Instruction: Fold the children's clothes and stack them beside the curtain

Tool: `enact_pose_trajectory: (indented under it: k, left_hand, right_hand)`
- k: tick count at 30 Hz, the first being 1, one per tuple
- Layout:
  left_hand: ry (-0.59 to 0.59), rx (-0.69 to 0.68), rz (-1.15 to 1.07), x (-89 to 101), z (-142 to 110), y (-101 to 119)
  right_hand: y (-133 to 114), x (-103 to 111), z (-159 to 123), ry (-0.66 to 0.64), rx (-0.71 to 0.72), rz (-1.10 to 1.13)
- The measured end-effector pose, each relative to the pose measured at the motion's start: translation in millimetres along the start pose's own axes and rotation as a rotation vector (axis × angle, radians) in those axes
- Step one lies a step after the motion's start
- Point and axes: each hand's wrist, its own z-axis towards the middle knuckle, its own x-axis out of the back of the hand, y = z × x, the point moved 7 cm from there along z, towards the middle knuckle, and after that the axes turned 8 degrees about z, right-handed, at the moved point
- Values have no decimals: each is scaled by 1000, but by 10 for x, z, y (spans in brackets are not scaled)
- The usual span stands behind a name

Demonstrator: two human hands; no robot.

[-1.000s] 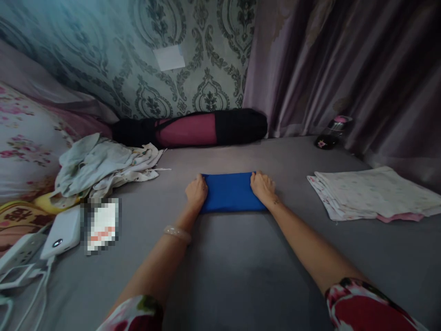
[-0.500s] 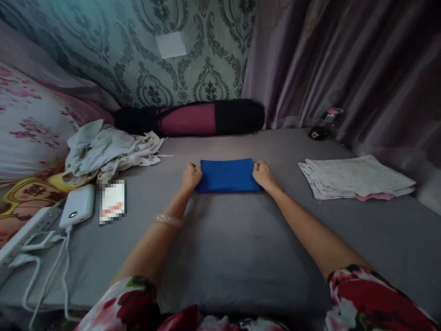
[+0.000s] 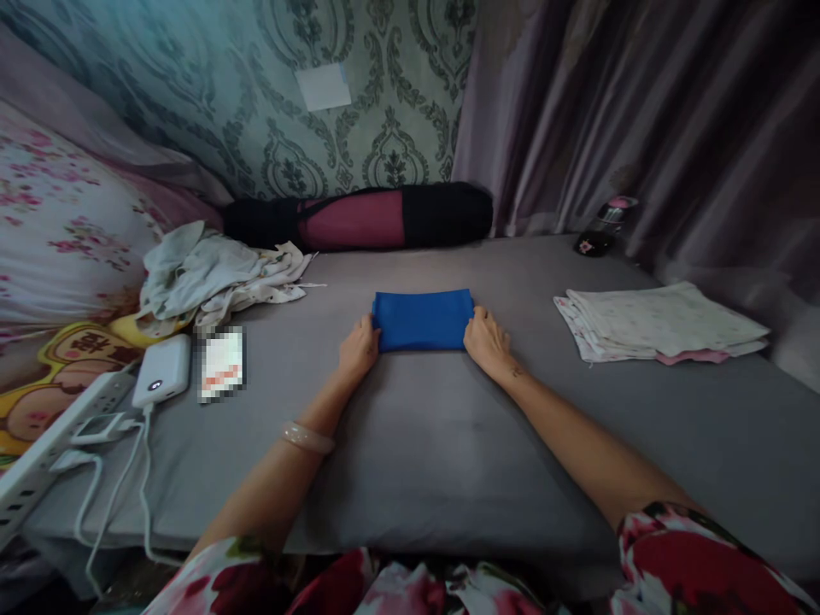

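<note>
A blue folded cloth [image 3: 423, 321] lies in the middle of the grey sheet, its long side running left to right. My left hand [image 3: 360, 343] is closed on the cloth's left edge, with a pale bangle on that wrist. At the opposite edge, my right hand [image 3: 485, 335] has its fingers closed on the cloth near its right end. The fingertips of both hands are partly hidden.
On the right lies a stack of folded pale cloths [image 3: 659, 320], with a dark bottle [image 3: 599, 229] behind it. A black and maroon bag [image 3: 359, 219] runs along the wall. To the left are crumpled clothes [image 3: 205, 269], a white power bank [image 3: 162, 369] and a power strip [image 3: 77, 418] with cables.
Both hands have shifted lower along the cloth's side edges, towards its near corners. The cloth looks slightly narrower from front to back. The view has moved a little.
</note>
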Motion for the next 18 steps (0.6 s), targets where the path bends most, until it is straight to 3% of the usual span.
enact_pose_trajectory:
  k: [4, 7, 9, 13, 15, 18]
  left_hand:
    - [-71, -9, 95, 41, 20, -23]
    - [-8, -1, 187, 133, 80, 53]
    - [49, -43, 222, 162, 129, 213]
    - [46, -243, 223, 27, 172, 647]
    - [31, -295, 230, -62, 160, 754]
    - [-6, -299, 229, -164, 139, 747]
  right_hand:
    - [24, -8, 54, -30, 23, -33]
    - [-88, 49, 73, 27, 111, -82]
    - [-288, 70, 53, 90, 260, -87]
    - [-687, -99, -33, 68, 563, -69]
    - [-736, -237, -37, 7, 587, -83]
    - [-687, -386, -13, -63, 550, -96]
